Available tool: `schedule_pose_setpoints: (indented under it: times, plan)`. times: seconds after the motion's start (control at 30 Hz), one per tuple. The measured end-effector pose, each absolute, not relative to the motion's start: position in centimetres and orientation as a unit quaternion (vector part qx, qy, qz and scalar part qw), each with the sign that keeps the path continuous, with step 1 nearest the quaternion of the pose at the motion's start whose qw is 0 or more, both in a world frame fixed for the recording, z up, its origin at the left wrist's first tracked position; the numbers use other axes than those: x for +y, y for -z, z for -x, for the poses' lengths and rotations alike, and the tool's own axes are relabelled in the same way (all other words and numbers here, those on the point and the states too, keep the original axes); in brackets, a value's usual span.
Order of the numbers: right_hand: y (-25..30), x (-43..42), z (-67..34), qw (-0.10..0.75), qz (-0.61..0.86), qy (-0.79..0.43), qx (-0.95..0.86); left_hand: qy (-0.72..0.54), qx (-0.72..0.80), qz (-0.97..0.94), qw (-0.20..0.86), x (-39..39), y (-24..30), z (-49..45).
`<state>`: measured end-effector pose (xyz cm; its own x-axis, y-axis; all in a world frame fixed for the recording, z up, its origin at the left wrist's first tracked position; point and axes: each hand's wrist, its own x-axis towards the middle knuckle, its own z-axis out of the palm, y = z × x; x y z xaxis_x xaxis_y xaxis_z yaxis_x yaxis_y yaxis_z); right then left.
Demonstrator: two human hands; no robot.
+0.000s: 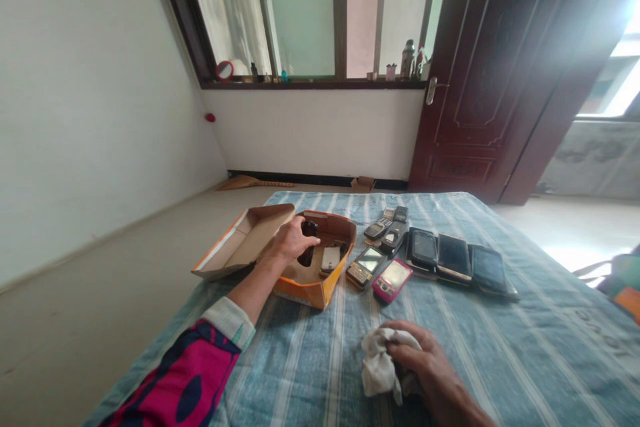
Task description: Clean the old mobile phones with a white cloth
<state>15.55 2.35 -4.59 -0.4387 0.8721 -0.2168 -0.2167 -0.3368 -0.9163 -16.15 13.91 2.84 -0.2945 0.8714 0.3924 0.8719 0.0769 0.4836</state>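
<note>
My left hand (293, 239) reaches into an open orange cardboard box (320, 295). Its thumb and fingers are closed around a dark phone (307, 255), partly hidden by the hand. A white phone (331, 259) lies in the box to the right of it. Low in the view, my right hand (425, 357) grips a crumpled white cloth (379, 367) over the bedspread. Between the box and the row of larger phones sit a pink phone (393, 280), a phone with a gold keypad (367, 267) and several small keypad phones (394, 237).
The box's lid (240, 240) is folded back to the left. Dark touchscreen phones (454, 256) lie in a row at right on the striped blue bedspread (500, 347). Beyond stand a windowsill with bottles, a dark red door (480, 80) and a broom (250, 181) on the floor.
</note>
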Motion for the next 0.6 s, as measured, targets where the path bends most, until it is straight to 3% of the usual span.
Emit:
schedule_pose_setpoints:
  times: [0.6]
  plan:
    - [4.4,2.4,-15.6,0.360,0.379,-0.722,-0.454,0.120,-0.797,0.592,0.010,13.5,-4.3,14.7]
